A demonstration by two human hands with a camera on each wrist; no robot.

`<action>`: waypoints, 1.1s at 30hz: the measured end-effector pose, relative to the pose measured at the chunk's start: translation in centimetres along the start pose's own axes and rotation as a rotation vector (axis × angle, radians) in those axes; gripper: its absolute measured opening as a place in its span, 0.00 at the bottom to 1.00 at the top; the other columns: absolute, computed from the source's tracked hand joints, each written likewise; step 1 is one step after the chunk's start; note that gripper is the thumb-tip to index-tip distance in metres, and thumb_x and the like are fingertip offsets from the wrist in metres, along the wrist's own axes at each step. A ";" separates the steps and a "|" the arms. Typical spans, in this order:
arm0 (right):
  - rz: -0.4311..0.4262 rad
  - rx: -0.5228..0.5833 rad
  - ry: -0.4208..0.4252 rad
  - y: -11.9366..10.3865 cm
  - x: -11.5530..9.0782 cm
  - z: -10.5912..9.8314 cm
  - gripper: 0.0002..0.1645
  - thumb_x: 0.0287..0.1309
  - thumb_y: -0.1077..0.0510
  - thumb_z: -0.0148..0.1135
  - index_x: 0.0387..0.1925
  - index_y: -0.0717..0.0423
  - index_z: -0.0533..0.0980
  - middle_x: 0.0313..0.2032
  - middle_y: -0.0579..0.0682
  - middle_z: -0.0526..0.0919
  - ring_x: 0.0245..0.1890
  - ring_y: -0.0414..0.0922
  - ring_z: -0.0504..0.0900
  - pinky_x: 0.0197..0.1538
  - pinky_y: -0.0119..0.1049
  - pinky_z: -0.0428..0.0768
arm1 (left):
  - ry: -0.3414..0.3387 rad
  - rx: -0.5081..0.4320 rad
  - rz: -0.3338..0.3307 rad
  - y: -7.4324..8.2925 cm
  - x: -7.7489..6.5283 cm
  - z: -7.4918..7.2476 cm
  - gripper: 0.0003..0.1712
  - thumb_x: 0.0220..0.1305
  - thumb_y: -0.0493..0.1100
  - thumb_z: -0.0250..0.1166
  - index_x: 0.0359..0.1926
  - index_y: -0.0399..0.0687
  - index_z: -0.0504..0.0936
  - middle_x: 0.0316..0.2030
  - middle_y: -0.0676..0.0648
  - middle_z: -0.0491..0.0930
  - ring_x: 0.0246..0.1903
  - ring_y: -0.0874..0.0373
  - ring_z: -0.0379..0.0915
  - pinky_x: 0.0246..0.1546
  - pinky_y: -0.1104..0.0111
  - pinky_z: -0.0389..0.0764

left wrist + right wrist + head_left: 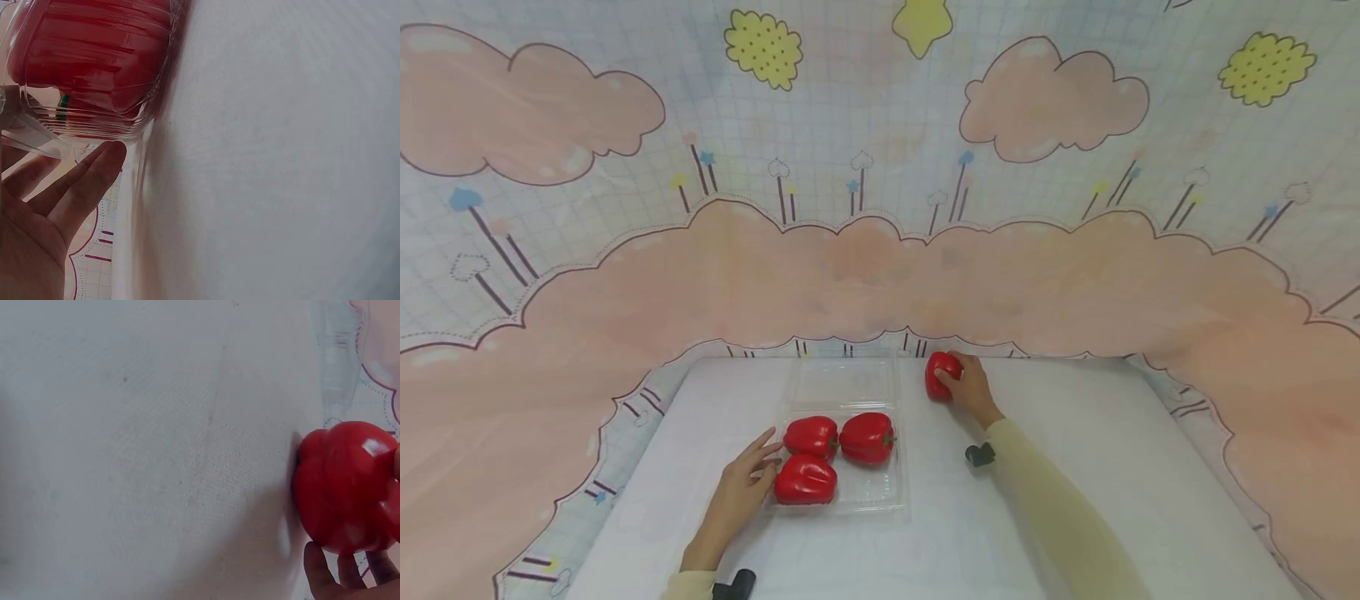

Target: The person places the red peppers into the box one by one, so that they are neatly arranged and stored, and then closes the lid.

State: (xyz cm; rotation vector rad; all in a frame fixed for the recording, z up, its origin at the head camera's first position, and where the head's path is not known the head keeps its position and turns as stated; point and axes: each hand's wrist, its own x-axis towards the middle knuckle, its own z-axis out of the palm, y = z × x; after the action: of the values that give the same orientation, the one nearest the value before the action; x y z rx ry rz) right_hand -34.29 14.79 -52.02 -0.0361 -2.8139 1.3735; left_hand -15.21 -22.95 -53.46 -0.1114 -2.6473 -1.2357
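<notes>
Four red peppers, one clear container, two hands

Right wrist view: red pepper, right hand cropped at right; left wrist view: clear container cropped above.

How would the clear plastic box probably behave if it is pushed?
The clear plastic box has thin-looking, ribbed walls, so it may flex. Low and flat on the white table, it would probably slide rather than tip. The three red peppers inside have rounded sides, so they might roll.
</notes>
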 end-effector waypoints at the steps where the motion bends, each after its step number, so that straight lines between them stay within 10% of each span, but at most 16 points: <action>1: -0.002 -0.007 0.000 0.0 0.0 0.0 0.38 0.63 0.49 0.62 0.71 0.51 0.60 0.67 0.57 0.64 0.70 0.58 0.61 0.67 0.58 0.72 | 0.000 -0.003 -0.002 0.0 0.0 0.0 0.24 0.66 0.33 0.59 0.63 0.45 0.76 0.69 0.42 0.69 0.52 0.44 0.82 0.44 0.61 0.87; 33: 0.008 0.032 0.011 0.1 -2.3 -1.0 0.46 0.56 0.48 0.69 0.71 0.48 0.56 0.64 0.58 0.70 0.66 0.58 0.67 0.60 0.56 0.80 | 0.002 0.005 0.012 0.0 0.0 -0.2 0.26 0.65 0.33 0.59 0.65 0.45 0.74 0.68 0.41 0.70 0.51 0.44 0.83 0.44 0.61 0.87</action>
State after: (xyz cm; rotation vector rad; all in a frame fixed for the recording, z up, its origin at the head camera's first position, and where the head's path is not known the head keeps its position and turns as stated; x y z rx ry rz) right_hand -31.92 15.63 -51.50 -0.0542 -2.7858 1.4147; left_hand -15.14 -23.05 -53.34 -0.1248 -2.6435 -1.2251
